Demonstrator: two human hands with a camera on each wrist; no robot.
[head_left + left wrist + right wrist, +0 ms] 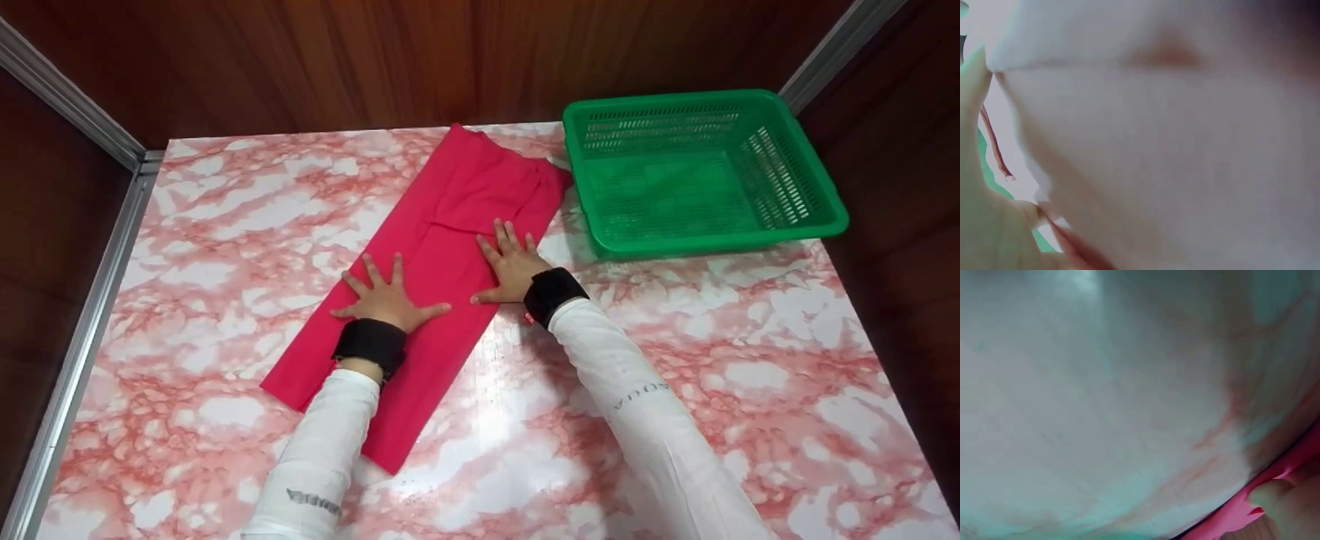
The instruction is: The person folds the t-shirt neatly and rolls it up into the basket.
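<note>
A pair of bright red-pink trousers lies flat and slanted across the table, its two leg ends toward the lower left. Near the upper end, a flap of the cloth is folded over itself. My left hand rests on the middle of the trousers with fingers spread. On their right edge, my right hand lies palm down, fingers spread toward the flap. The right wrist view catches the pink cloth along the lower right, beside a thumb or finger. Mostly pale blur fills the left wrist view.
A green plastic basket with slotted sides stands at the back right, close to the trousers' upper corner. The table has a red and white marbled top. Dark wood panels with metal edging enclose the back and sides.
</note>
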